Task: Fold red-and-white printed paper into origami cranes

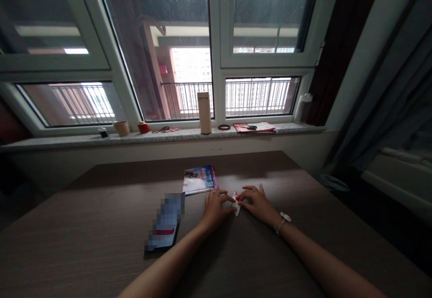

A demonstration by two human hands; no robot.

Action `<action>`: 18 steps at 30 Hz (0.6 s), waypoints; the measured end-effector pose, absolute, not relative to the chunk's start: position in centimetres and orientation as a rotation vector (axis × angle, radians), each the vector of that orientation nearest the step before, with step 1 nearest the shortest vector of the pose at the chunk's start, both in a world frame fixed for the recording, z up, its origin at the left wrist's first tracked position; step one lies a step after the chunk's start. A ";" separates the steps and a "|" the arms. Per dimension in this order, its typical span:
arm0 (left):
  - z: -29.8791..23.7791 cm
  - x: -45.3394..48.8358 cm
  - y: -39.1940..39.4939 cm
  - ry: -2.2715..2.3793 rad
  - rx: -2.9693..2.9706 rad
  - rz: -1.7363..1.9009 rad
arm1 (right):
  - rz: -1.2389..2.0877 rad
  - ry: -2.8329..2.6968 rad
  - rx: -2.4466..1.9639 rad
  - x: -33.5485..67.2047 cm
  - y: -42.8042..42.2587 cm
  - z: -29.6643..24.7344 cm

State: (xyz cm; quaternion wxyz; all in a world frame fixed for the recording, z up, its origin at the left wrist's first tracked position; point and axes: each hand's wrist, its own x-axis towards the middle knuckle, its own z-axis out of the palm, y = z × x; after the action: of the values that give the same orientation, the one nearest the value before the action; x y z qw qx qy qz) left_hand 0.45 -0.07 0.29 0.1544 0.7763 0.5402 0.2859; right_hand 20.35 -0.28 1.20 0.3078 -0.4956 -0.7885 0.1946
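A small folded piece of paper [236, 209], whitish with red at its top, is on the brown table between my two hands. My left hand [216, 205] grips its left edge with thumb and fingers. From the other side my right hand [257, 202], with a bracelet at the wrist, pinches the paper near its red part; some fingers are raised. The fingertips cover part of the paper, so its exact folds cannot be made out. Left of my left forearm lies a phone [167, 226], its screen blurred. Beyond my left hand rests a stack of printed sheets [200, 179], blue on top.
Along the granite windowsill [175, 135] stand a beige flask [204, 113], a paper cup [122, 128], a red spool [143, 127] and a clear bottle [303, 108]. Scissors [249, 128] lie on red-and-white papers [266, 127] there. The table [84, 226] ends short of the wall below the window.
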 end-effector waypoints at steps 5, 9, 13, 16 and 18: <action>0.5 0.5 -0.2 1.566 2.210 0.781 | 0.459 -2.129 -1.288 20.4 -0.3 1.3; 0.5 0.5 -0.1 1.567 2.203 0.785 | 0.430 -2.137 -1.277 20.4 -0.3 1.3; 0.5 0.5 0.0 1.567 2.208 0.786 | 0.408 -2.134 -1.260 20.4 -0.3 1.3; 0.4 0.6 0.0 1.572 2.213 0.788 | 0.380 -2.144 -1.252 20.3 -0.3 1.2; 0.4 0.6 0.0 1.574 2.215 0.789 | 0.363 -2.150 -1.252 20.3 -0.4 1.2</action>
State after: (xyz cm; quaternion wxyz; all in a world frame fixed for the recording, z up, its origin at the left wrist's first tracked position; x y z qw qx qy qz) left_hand 0.57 0.02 0.43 0.1554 0.7733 0.5496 0.2755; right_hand 20.29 -0.38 1.21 0.3083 -0.4737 -0.8134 0.1374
